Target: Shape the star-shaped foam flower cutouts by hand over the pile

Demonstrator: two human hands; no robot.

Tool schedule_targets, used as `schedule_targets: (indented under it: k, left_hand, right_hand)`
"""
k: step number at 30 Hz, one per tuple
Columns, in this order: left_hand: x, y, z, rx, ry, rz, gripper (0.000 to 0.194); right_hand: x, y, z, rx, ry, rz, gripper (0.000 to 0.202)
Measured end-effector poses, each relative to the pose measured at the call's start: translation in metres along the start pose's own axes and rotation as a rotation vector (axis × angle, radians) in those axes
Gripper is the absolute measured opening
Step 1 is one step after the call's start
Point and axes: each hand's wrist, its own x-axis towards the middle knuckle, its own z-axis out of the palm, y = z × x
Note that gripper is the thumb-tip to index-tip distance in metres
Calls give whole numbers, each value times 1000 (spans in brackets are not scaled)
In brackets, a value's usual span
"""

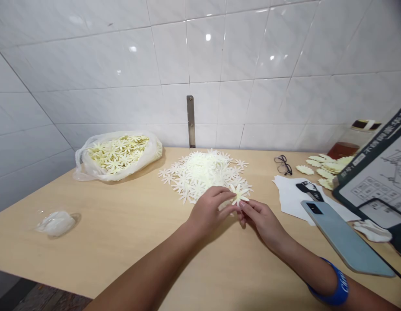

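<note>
Paper flower: pinched between both hands — at the near edge of the flower pile.
Left hand: fingertips closed on the flower.
Right hand: fingers gripping its lower petals.

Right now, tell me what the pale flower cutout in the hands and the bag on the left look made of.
Pale flower-shaped cutout: thin, matte, flat sheet, probably paper or foam. Translucent white bag: thin, glossy, crinkled plastic film, flowers showing through.

Left hand and right hand meet, fingertips pinching.
</note>
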Motion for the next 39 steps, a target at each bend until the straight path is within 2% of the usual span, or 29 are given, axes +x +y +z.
schedule_targets:
  k: [5, 9, 12, 16, 18, 20, 24, 27, 31, 34, 37, 39]
  left_hand:
    - [-1, 13, 3, -109, -147, -70, 20]
    - [1, 17, 0, -245, -165, -212, 28]
    - [5, 10, 0, -406, -13, -432, 22]
    - [14, -7, -9, -561, 370, -713, 16]
    - [17, -13, -15, -615, 413, -760, 18]
    - [19, -15, -18, -676, 399, -781, 18]
    - [18, -12, -15, -751, 330, -781, 39]
    - [16, -10, -12, -700, 274, -775, 35]
    - [11, -9, -12, -430, 220, -706, 27]
    - [7, -8, -11, -171, 183, -556, 33]
    - [5, -3, -9, 30, 204, -319, 24]
    - [4, 1, -6, 75, 184, -175, 19]
  right_hand:
    - [0, 3, -1, -76, -49, -95, 42]
    - [-1, 3, 0, -109, -52, -103, 42]
    - [-2, 2, 2, -100, -40, -72, 43]
    - [-2, 1, 1, -98, 14, -64, 44]
    - [-2, 1, 0, -87, 41, -66, 44]
    - [0, 1, -1, -72, 61, -59, 44]
    - [1, 1, -1, -84, 86, -71, 44]
    - [1, -1, 1, -107, 95, -79, 45]
    - [0, -2, 2, -104, 80, -72, 47]
    - [0, -2, 1, -71, 56, -51, 45]
    - [0, -1, 0, -69, 35, -50, 43]
    - [0, -1, 0, -74, 28, -53, 43]
